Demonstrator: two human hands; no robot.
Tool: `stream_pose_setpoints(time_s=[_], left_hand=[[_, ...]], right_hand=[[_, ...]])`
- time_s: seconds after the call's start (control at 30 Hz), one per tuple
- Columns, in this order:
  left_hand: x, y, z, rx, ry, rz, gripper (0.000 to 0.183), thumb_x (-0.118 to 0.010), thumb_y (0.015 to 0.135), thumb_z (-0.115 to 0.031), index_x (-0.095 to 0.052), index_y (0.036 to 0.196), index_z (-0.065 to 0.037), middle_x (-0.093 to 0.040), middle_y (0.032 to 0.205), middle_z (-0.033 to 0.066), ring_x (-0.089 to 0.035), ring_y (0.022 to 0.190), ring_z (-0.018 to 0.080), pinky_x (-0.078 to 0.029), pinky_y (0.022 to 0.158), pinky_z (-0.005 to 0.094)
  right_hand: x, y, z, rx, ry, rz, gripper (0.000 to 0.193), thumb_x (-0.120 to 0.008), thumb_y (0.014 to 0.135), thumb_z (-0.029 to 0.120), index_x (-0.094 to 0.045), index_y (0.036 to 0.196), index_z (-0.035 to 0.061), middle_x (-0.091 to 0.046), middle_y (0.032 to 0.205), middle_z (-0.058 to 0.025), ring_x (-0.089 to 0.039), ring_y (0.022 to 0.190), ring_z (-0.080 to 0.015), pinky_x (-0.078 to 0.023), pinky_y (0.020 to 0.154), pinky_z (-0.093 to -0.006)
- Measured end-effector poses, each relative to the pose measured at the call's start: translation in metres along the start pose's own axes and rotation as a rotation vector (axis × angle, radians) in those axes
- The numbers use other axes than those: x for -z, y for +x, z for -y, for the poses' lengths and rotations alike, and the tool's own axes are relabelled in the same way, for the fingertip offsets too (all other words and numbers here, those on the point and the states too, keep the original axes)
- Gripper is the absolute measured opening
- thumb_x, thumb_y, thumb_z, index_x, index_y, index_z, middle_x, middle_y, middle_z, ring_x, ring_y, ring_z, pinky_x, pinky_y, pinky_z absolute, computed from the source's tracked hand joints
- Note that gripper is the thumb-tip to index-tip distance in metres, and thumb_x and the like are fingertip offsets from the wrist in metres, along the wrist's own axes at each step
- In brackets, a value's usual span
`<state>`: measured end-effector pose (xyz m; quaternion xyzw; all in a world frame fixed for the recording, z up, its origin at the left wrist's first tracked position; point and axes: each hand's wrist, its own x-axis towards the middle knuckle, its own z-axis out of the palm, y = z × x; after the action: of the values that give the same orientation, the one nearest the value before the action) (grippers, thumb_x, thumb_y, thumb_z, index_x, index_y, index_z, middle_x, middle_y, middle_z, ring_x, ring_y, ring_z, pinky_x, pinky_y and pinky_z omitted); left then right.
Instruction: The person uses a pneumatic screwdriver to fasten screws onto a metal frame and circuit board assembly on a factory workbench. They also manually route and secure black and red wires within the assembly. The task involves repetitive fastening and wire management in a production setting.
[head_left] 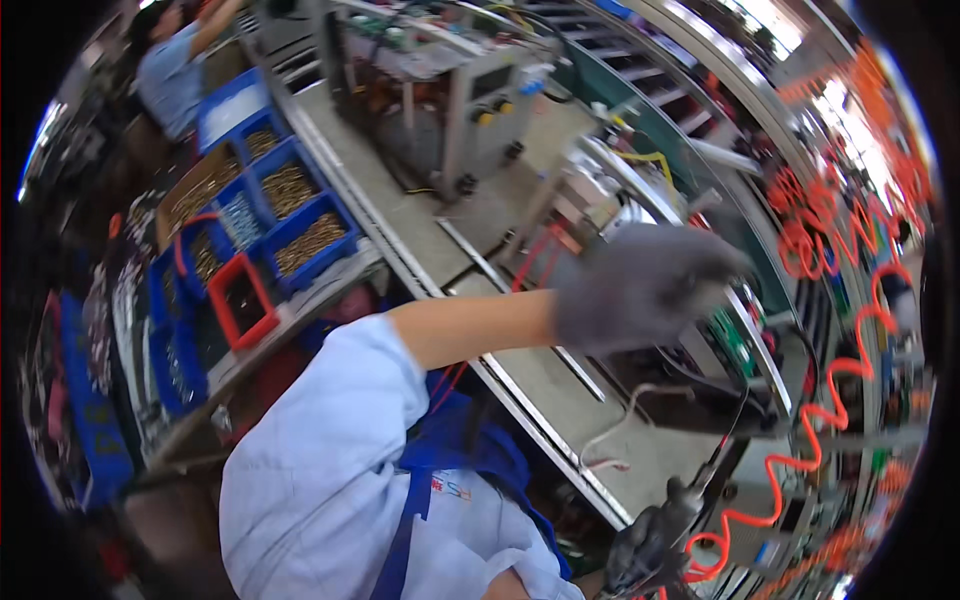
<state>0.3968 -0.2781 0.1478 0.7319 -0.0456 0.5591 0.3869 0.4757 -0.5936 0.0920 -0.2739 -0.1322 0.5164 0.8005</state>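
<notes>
My left hand [650,288], in a grey glove, reaches across the workbench over a metal-framed fixture [765,350]. Motion smears its fingers, so I cannot tell whether it grips anything. A green circuit board [732,342] shows in the fixture, just beyond that hand. Lower down, near the bench's front edge, my right hand [650,535] wears a dark glove and is closed around a slim tool with a thin shaft [712,464]. The shaft points up toward the fixture. An orange coiled hose [770,490] hangs close beside the right hand.
Blue bins [305,240] of small brass-coloured parts and a red-rimmed bin [243,300] stand at the left. Another metal fixture [480,130] sits farther along the bench. A pale bent tube [625,415] lies on the bench. A person [170,75] works at the far left.
</notes>
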Motion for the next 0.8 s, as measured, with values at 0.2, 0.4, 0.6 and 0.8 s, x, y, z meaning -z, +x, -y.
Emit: stream_pose_setpoints(time_s=[0.2, 0.4, 0.6, 0.8], left_hand=[[0.249, -0.126, 0.039, 1.039, 0.507, -0.6, 0.029, -0.07, 0.087, -0.027, -0.07, 0.092, 0.002, -0.066, 0.077, 0.0003, -0.052, 0.063, 0.0087, -0.042, 0.057, 0.0245], [0.418, -0.194, 0.005, 1.297, 0.853, -0.336, 0.049, -0.06, 0.089, -0.049, -0.072, 0.093, -0.001, -0.066, 0.077, 0.0058, -0.055, 0.065, 0.0132, -0.041, 0.059, 0.0301], [0.409, -0.185, 0.027, 1.023, 0.163, -0.586, 0.028, -0.056, 0.091, -0.01, -0.06, 0.115, 0.004, -0.064, 0.102, 0.0158, -0.062, 0.087, 0.0223, -0.052, 0.077, 0.0281], [0.271, -0.118, 0.045, 1.002, -0.907, -0.598, 0.035, -0.042, 0.092, 0.006, -0.046, 0.126, 0.012, -0.053, 0.126, 0.0291, -0.057, 0.115, 0.0306, -0.052, 0.097, 0.031]], right_hand=[[-0.007, 0.027, -0.019, -0.092, -0.173, 0.076, 0.093, -0.075, 0.075, 0.048, -0.033, 0.136, -0.0077, -0.061, 0.089, -0.0179, -0.06, 0.05, -0.0197, -0.05, 0.039, -0.0269], [-0.059, 0.06, -0.036, -0.147, -0.415, -0.105, 0.101, -0.079, 0.064, 0.056, -0.038, 0.134, -0.0051, -0.062, 0.082, -0.017, -0.059, 0.047, -0.0175, -0.048, 0.039, -0.0249], [-0.083, 0.069, -0.049, -0.048, -0.498, -0.204, 0.089, -0.073, 0.069, 0.053, -0.042, 0.13, -0.0045, -0.06, 0.081, -0.0164, -0.059, 0.048, -0.0173, -0.049, 0.041, -0.0263], [-0.091, 0.067, -0.052, 0.012, -0.51, -0.222, 0.078, -0.067, 0.076, 0.049, -0.042, 0.129, -0.0031, -0.059, 0.083, -0.0154, -0.059, 0.049, -0.0168, -0.049, 0.041, -0.0263]])
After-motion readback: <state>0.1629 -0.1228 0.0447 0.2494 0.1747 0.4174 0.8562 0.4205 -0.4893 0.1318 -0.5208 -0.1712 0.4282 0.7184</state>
